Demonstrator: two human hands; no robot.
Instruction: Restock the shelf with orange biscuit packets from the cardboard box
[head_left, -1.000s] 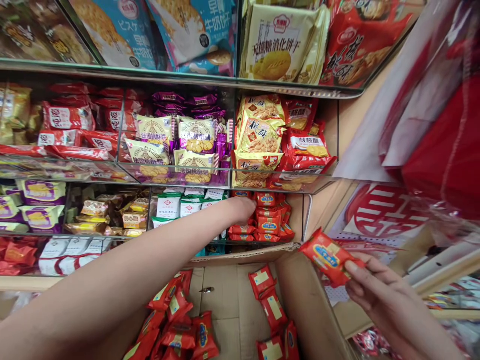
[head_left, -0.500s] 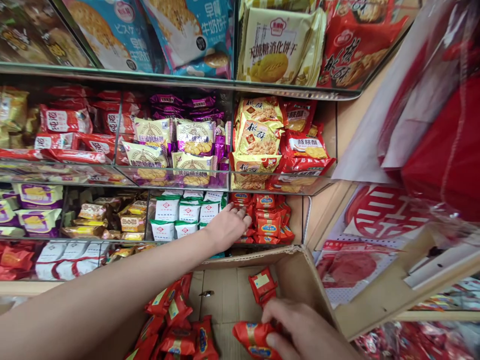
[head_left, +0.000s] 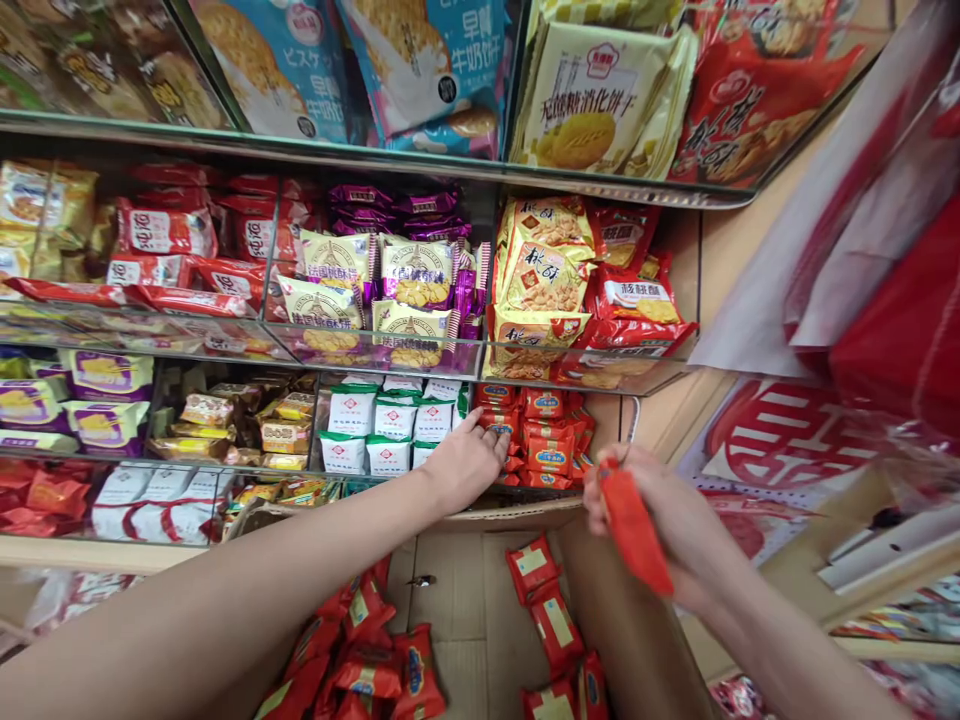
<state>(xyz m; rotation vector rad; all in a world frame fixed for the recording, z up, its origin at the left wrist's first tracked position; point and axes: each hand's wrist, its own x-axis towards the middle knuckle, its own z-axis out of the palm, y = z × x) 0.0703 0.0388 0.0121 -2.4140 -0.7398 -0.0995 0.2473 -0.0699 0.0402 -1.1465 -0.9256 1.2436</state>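
Over box [head_left: 459,600], R hand [head_left: 694,525] pinches pkt [head_left: 637,535] (tilted).

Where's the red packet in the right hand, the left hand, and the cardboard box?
red packet [head_left: 636,530], head view, middle of the wrapper.
left hand [head_left: 466,462], head view, back of the hand.
cardboard box [head_left: 457,620], head view, bare floor inside.

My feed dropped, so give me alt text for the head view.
The right hand holds a red packet beside a shelf stack of matching packets, which the open left hand touches. Below, a cardboard box holds loose packets.
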